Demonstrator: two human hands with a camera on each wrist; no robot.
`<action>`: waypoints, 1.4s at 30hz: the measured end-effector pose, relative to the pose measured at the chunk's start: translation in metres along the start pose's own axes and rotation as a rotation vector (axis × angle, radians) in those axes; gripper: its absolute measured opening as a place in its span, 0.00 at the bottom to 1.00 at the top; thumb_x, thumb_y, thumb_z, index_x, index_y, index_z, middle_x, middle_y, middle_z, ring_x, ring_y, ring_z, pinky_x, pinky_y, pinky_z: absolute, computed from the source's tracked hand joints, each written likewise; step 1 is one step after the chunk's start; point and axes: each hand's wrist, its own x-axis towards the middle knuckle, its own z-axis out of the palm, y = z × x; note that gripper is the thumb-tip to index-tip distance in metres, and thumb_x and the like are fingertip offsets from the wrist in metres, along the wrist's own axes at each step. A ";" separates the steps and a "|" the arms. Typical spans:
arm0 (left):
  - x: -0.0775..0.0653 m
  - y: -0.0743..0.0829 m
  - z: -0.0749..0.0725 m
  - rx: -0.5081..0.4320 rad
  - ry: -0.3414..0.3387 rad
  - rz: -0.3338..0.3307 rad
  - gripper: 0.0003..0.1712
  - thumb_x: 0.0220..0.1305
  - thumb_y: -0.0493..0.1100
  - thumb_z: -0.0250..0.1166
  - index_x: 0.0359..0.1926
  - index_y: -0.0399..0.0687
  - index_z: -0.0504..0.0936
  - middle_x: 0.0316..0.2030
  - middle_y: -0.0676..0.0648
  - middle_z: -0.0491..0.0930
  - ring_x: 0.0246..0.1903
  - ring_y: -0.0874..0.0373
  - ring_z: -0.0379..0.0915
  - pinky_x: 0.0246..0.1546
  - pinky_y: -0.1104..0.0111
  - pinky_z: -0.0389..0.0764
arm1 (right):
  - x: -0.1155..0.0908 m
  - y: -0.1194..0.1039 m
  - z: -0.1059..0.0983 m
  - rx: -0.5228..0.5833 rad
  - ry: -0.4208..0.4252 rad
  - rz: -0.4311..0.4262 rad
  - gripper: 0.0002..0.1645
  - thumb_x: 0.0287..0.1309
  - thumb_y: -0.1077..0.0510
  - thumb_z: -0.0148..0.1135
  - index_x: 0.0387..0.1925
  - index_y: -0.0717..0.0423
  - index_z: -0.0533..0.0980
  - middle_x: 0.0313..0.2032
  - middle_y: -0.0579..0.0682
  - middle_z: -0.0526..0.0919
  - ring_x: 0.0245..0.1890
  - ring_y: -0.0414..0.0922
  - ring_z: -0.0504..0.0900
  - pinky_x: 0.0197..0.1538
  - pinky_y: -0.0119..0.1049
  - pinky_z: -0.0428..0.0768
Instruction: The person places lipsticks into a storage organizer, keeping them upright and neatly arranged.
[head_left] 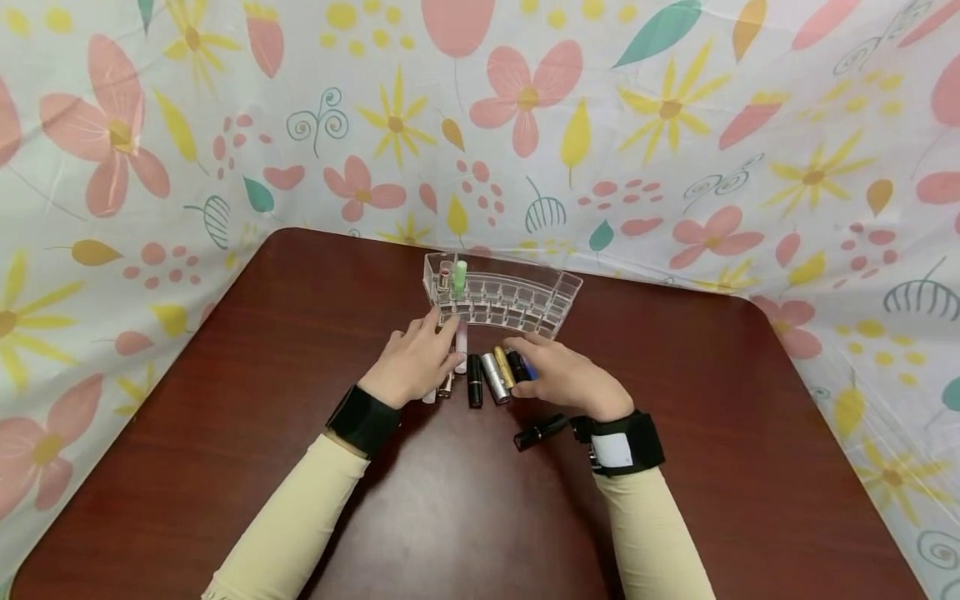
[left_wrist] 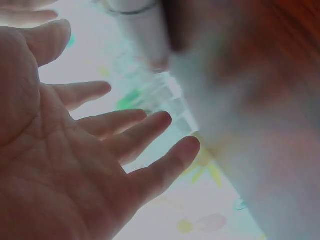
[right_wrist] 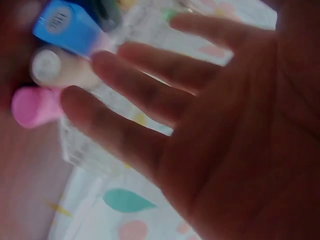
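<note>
A row of lipstick tubes lies on the table between my hands: a black tube point(head_left: 475, 382), a silver tube point(head_left: 495, 379), a gold tube point(head_left: 503, 367) and several more. My left hand point(head_left: 412, 365) spreads its fingers over the row's left end, partly covering a pink-and-white tube point(head_left: 461, 350). Over the right end is my right hand point(head_left: 570, 375), fingers extended, thumb close beside the gold tube. Its wrist view shows a blue tube point(right_wrist: 67, 30), a pale-ended tube point(right_wrist: 55, 67) and a pink tube point(right_wrist: 37, 105) near the fingertips. Neither palm holds anything.
Behind the row stands a clear stepped organizer point(head_left: 517, 292) with small compartments. A green tube point(head_left: 460, 277) and a clear-capped tube point(head_left: 445, 277) stand in its left end. One black tube point(head_left: 540, 432) lies apart, near the right wrist. A flowered cloth point(head_left: 637, 167) hangs behind the table.
</note>
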 end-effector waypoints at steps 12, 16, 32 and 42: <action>-0.026 0.075 -0.023 0.190 0.136 0.295 0.23 0.70 0.62 0.62 0.52 0.51 0.80 0.46 0.48 0.80 0.41 0.55 0.80 0.36 0.59 0.84 | -0.036 -0.009 -0.022 -0.164 -0.071 -0.033 0.38 0.46 0.63 0.78 0.61 0.51 0.76 0.56 0.60 0.77 0.45 0.50 0.80 0.45 0.45 0.81; -0.033 0.098 -0.001 0.205 0.157 0.336 0.23 0.67 0.63 0.65 0.48 0.51 0.80 0.40 0.50 0.80 0.36 0.56 0.81 0.27 0.63 0.82 | -0.028 -0.001 -0.010 -0.125 -0.125 -0.059 0.33 0.36 0.69 0.78 0.49 0.50 0.80 0.49 0.55 0.78 0.43 0.48 0.78 0.44 0.42 0.79; -0.037 0.107 0.050 0.348 0.282 0.333 0.08 0.62 0.44 0.69 0.43 0.53 0.84 0.36 0.50 0.82 0.32 0.57 0.80 0.21 0.66 0.81 | -0.013 0.010 0.013 -0.128 -0.193 -0.078 0.25 0.35 0.71 0.77 0.37 0.48 0.79 0.35 0.45 0.80 0.36 0.43 0.75 0.39 0.36 0.76; -0.017 0.083 -0.009 0.066 0.175 0.336 0.14 0.66 0.50 0.71 0.49 0.52 0.81 0.39 0.51 0.81 0.34 0.59 0.81 0.27 0.64 0.83 | -0.042 -0.008 -0.030 -0.076 0.075 -0.110 0.12 0.54 0.63 0.73 0.36 0.51 0.77 0.31 0.46 0.80 0.34 0.44 0.78 0.37 0.41 0.76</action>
